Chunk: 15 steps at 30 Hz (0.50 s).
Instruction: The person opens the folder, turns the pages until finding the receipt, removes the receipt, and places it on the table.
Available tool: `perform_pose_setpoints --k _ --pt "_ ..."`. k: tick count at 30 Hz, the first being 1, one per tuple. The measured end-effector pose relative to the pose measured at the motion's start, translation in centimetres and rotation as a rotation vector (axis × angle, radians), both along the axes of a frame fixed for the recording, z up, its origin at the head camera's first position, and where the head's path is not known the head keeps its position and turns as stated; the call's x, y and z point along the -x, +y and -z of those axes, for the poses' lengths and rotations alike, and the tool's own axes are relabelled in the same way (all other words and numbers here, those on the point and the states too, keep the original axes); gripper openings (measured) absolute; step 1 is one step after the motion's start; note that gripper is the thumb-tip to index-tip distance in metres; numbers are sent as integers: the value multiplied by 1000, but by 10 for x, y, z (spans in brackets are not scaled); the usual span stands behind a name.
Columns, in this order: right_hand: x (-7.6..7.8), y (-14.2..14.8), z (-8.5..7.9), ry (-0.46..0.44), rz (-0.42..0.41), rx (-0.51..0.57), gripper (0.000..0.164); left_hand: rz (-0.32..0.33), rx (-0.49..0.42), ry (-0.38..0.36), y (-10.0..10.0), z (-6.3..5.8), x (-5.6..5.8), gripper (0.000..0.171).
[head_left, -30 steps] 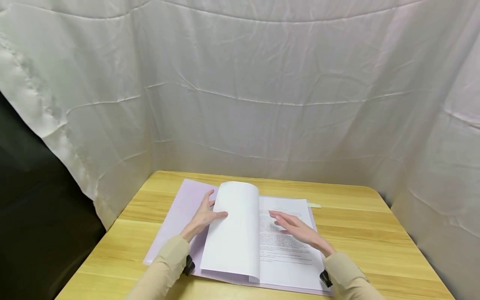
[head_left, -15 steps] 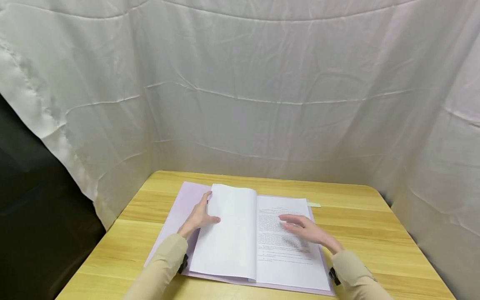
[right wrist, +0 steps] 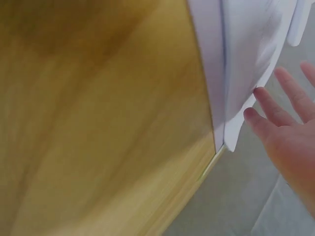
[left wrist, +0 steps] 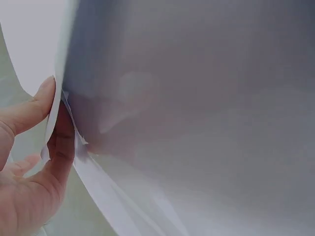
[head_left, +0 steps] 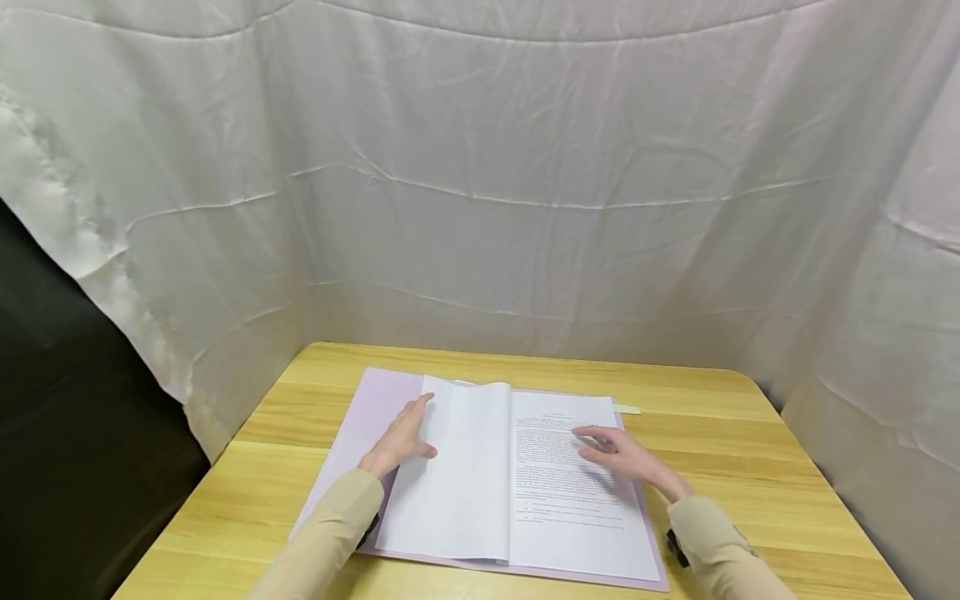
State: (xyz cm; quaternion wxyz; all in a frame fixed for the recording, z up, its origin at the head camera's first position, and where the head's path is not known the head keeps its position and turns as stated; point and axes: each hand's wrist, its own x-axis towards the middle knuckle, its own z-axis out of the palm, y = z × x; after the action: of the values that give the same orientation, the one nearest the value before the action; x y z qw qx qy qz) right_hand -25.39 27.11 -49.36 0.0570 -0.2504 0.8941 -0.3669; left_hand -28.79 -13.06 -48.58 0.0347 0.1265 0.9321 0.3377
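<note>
A lilac folder (head_left: 390, 400) lies spread on the table with sheets of paper in it. My left hand (head_left: 399, 442) is at the left edge of a turned white page (head_left: 461, 475). In the left wrist view, that page (left wrist: 206, 98) runs between the thumb and fingers of the left hand (left wrist: 37, 162), which pinch it. Over the printed page (head_left: 555, 533) on the right side hovers my right hand (head_left: 626, 457), its fingers loosely bent and holding nothing. The right wrist view has the right hand (right wrist: 290, 118) with fingers spread, beside the folder's corner.
A wooden table (head_left: 720, 467) carries the folder. A pale green tab (head_left: 626, 409) sticks out at the folder's upper right. Grey-white cloth (head_left: 510, 167) hangs behind and on both sides, with a dark area (head_left: 75, 433) at left.
The turned page, raised and curved a second ago, has come down nearly flat on the left side along with my left hand. The right hand has shifted slightly right.
</note>
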Motion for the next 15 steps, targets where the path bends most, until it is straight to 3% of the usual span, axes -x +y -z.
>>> perform_pose_setpoints --k 11,15 --pt "13 10 3 26 95 -20 46 -3 113 97 2 7 0 95" --pt "20 10 4 38 126 -29 47 27 103 70 1 6 -2 90"
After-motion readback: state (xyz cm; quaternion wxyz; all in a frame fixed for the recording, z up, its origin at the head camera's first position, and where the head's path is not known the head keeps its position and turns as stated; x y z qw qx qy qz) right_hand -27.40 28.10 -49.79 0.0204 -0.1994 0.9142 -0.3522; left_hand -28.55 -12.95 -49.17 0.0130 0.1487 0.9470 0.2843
